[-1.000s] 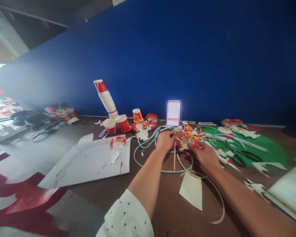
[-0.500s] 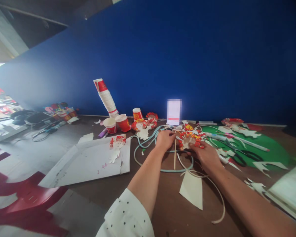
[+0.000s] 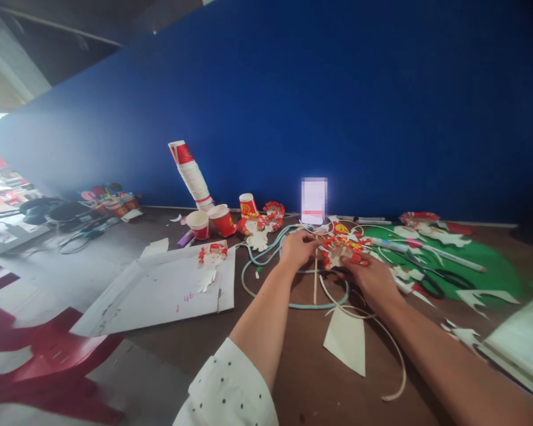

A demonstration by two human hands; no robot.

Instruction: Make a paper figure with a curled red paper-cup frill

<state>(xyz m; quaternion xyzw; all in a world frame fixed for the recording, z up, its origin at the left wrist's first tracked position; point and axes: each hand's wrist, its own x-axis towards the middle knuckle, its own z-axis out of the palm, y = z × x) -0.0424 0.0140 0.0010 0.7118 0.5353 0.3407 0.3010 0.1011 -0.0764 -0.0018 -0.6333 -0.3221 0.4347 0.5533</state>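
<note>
The right hand (image 3: 368, 273) pinches the red paper cutout (image 3: 336, 253) in its fingertips, the left hand (image 3: 296, 249) bends its fingers beside the cutout, grip impossible to tell, with a stick (image 3: 315, 281) just below them.

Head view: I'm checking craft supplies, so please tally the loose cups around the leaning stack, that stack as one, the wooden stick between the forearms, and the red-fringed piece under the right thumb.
Loose cups: 3
Cup stack: 1
Wooden stick: 1
Red-fringed piece: 1
Total: 6
</note>
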